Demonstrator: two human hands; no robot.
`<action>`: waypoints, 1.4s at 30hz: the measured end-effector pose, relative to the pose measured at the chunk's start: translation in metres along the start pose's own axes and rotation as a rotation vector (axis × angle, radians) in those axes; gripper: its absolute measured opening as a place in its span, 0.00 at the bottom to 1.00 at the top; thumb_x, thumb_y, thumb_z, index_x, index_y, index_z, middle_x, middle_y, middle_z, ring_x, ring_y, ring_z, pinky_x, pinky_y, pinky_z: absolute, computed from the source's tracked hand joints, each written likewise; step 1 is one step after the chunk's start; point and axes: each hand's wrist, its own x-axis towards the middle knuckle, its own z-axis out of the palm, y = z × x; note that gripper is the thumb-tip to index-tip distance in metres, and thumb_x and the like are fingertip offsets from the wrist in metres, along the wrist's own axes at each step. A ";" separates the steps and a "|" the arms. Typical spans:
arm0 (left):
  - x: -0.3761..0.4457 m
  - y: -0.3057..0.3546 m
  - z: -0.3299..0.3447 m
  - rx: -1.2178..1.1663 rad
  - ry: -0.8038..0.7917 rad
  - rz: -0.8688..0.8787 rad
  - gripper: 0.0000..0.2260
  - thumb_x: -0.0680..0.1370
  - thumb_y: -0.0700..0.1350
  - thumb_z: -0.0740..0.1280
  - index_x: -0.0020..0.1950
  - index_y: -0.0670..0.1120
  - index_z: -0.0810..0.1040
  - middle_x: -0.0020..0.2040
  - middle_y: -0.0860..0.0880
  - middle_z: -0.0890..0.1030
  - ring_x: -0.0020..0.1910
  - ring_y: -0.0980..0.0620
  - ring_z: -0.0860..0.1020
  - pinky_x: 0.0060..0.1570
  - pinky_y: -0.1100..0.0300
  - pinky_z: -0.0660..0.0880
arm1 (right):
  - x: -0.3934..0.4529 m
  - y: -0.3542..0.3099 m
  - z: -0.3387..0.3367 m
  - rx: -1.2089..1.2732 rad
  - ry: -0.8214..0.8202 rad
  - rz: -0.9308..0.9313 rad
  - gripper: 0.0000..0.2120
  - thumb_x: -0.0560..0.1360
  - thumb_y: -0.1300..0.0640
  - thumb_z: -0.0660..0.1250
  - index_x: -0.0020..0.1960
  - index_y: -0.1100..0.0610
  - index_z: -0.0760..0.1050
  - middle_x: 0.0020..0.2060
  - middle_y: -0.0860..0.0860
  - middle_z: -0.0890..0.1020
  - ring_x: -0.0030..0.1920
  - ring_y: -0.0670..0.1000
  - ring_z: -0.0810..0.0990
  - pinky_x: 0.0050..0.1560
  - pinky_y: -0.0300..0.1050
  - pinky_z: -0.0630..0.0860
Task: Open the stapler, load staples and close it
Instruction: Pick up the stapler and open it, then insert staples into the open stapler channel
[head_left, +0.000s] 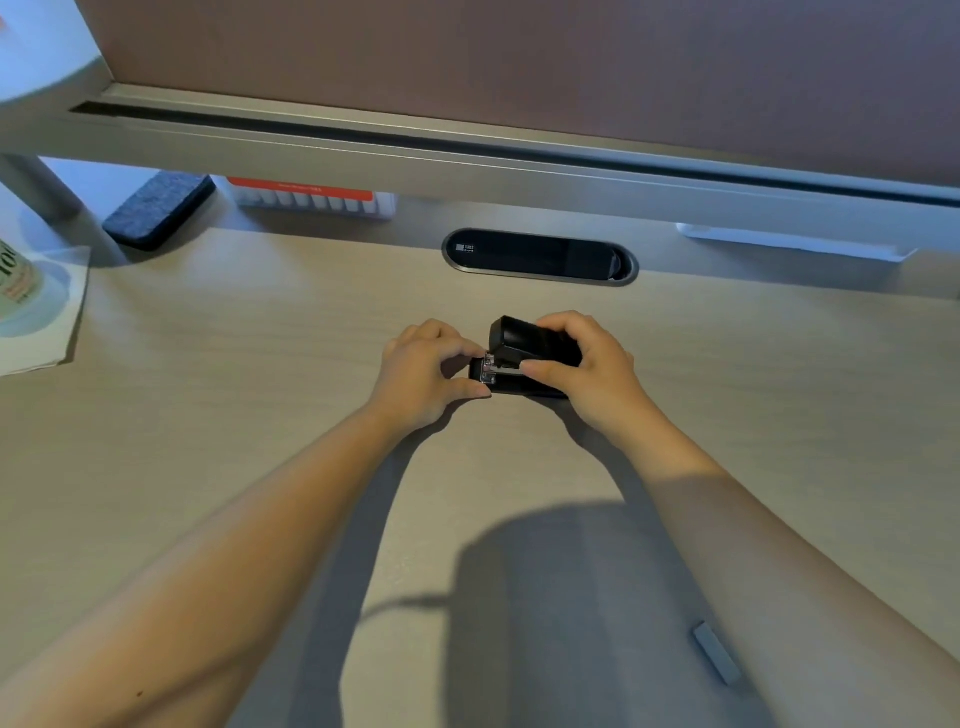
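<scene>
A small black stapler (524, 340) sits on the pale wooden desk (260, 415) at the centre of the head view, its top cover lifted a little at the left end. My right hand (592, 369) wraps over its top and right side, holding it. My left hand (423, 376) pinches at the stapler's left front end, where the shiny metal staple channel (489, 368) shows between thumb and forefinger. A grey strip of staples (717, 652) lies on the desk near the front right, apart from both hands.
A black oval cable grommet (540, 255) is set in the desk behind the stapler. A dark felt eraser (158, 210) and a red-and-white box (311, 198) lie under the metal shelf rail at the back left. Paper and a cup (21, 280) occupy the far left.
</scene>
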 end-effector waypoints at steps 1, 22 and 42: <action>0.000 0.000 0.000 0.003 -0.003 -0.002 0.15 0.66 0.46 0.72 0.52 0.47 0.79 0.49 0.47 0.75 0.56 0.45 0.70 0.58 0.48 0.65 | -0.002 -0.002 -0.002 0.104 -0.019 0.031 0.11 0.66 0.56 0.69 0.40 0.41 0.71 0.48 0.52 0.76 0.56 0.58 0.74 0.56 0.55 0.73; -0.006 0.008 0.002 0.168 -0.004 -0.010 0.16 0.70 0.47 0.68 0.57 0.47 0.76 0.56 0.43 0.76 0.58 0.44 0.69 0.58 0.51 0.64 | -0.023 0.014 -0.082 0.446 0.011 0.010 0.13 0.70 0.69 0.64 0.42 0.50 0.70 0.43 0.47 0.77 0.45 0.45 0.78 0.42 0.32 0.79; -0.052 0.017 0.017 0.084 0.005 0.012 0.13 0.68 0.42 0.70 0.51 0.43 0.78 0.52 0.43 0.80 0.55 0.42 0.73 0.56 0.47 0.71 | -0.056 0.059 -0.101 -0.556 0.071 0.008 0.15 0.66 0.60 0.70 0.52 0.59 0.73 0.45 0.56 0.72 0.49 0.58 0.72 0.46 0.45 0.64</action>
